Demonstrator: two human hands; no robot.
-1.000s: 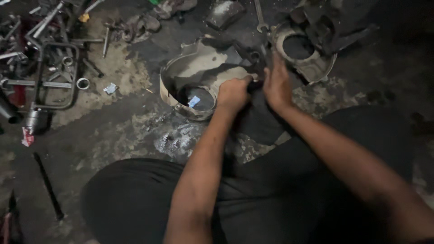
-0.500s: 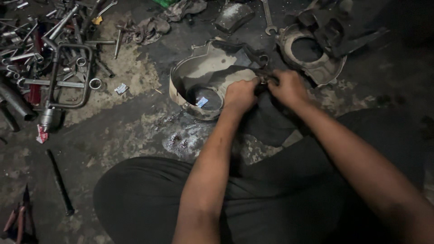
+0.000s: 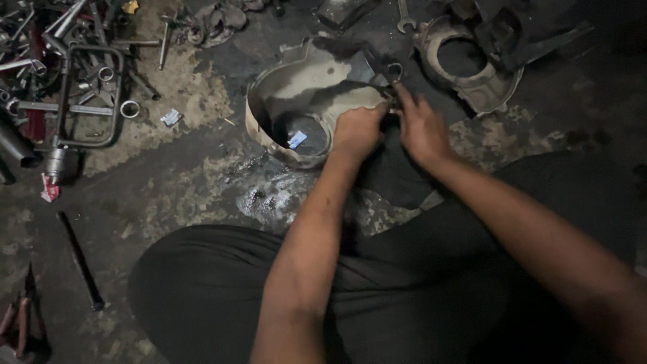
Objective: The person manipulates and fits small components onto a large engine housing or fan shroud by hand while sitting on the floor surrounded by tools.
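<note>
Floor (image 3: 168, 195): greasy, tool-strewn | left hand (image 3: 357, 131): fingers curled on cover (image 3: 303, 101) rim | right hand (image 3: 421, 128): fingers spread, touching cover edge

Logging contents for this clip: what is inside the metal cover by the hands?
Inside the metal cover lies a small blue-and-white scrap in a dark round recess. The left hand hides its right edge.
</note>
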